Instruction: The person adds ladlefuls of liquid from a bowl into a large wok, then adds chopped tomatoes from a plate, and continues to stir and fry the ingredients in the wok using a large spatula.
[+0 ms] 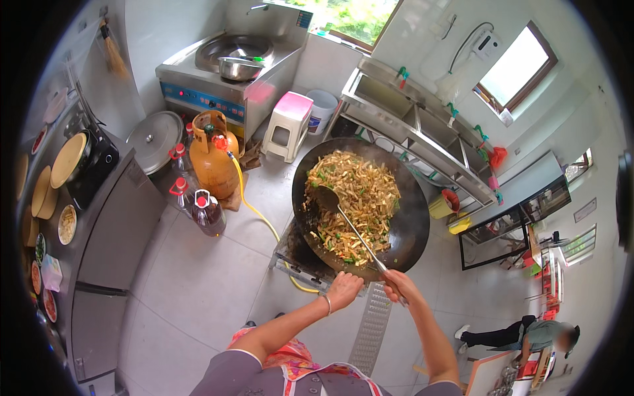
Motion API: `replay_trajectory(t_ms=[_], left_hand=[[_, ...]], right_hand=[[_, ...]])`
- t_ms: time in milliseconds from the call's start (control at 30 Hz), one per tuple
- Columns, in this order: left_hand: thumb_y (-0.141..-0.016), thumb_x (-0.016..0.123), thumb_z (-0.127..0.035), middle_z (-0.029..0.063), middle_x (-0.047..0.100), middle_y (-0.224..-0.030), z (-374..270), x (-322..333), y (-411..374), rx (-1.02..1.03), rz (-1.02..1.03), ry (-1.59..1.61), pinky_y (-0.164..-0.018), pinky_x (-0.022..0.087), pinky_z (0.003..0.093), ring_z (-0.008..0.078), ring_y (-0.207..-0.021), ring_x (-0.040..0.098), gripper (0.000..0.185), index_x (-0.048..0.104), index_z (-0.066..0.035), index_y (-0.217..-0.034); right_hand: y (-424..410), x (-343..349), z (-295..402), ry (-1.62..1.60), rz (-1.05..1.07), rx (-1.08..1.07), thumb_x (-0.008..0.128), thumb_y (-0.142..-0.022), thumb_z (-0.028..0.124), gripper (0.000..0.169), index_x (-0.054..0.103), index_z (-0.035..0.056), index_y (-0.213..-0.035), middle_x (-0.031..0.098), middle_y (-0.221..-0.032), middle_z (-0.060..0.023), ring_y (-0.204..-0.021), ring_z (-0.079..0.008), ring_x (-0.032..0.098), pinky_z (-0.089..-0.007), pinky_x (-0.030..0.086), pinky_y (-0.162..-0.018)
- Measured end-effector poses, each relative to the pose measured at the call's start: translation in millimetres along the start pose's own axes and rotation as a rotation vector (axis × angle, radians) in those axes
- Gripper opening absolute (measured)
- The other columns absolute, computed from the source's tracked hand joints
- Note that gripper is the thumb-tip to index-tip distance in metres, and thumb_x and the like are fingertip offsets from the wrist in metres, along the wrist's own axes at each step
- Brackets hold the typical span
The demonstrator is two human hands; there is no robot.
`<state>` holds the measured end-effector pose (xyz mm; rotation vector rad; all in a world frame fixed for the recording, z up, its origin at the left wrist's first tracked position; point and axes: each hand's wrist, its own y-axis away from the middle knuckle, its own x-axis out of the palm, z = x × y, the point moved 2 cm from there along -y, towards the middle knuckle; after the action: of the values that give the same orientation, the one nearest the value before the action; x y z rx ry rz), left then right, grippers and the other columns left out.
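A large dark wok (415,237) sits tilted on a low metal gas stove (297,247). It holds a heap of fried strips of food (364,190) mixed with green pieces, and faint steam rises from it. My left hand (345,289), with a bracelet on the wrist, is closed at the wok's near rim; its fingertips are hidden. In my right hand (402,287) is the handle of a long metal ladle (357,231). The ladle's dark bowl rests on the food at the left part of the wok.
An orange gas cylinder (214,161) with a yellow hose (257,210) stands left, beside bottles of dark liquid (210,218). Ahead are a plastic stool (290,123) and a steel sink (386,94). A counter (106,171) with dishes runs left; a person (540,336) stands far right.
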<state>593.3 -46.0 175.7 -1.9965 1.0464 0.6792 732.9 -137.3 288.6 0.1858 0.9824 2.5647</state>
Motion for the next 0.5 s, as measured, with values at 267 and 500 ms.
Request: replay_trajectory(t_ms=[267, 500], left_hand=[[-0.086, 0.054, -0.019, 0.0054, 0.055, -0.073, -1.1, -4.3, -2.7, 0.010, 0.056, 0.023, -0.072, 0.037, 0.0384, 0.0238, -0.078, 0.053, 0.012, 0.052, -0.010, -0.077], [-0.084, 0.054, -0.017, 0.0047, 0.054, -0.071, -3.9, -1.6, -5.0, 0.064, 0.020, 0.027, -0.068, 0.037, 0.0366, 0.0224, -0.073, 0.054, 0.011, 0.052, -0.010, -0.076]], right_hand=[[51.2, -76.2, -3.8, 0.083, -0.333, -0.037, 0.060, -0.087, 0.021, 0.018, 0.051, 0.0059, -0.090, 0.049, -0.062, -0.0006, -0.041, -0.0080, 0.044, -0.0229, 0.033, -0.033], [-30.5, -191.3, -11.2, 0.934, -0.884, -0.308, 0.060, -0.078, 0.015, 0.018, 0.047, 0.0029, -0.078, 0.052, -0.056, -0.0058, -0.043, -0.0138, 0.053, -0.0306, 0.042, -0.035]])
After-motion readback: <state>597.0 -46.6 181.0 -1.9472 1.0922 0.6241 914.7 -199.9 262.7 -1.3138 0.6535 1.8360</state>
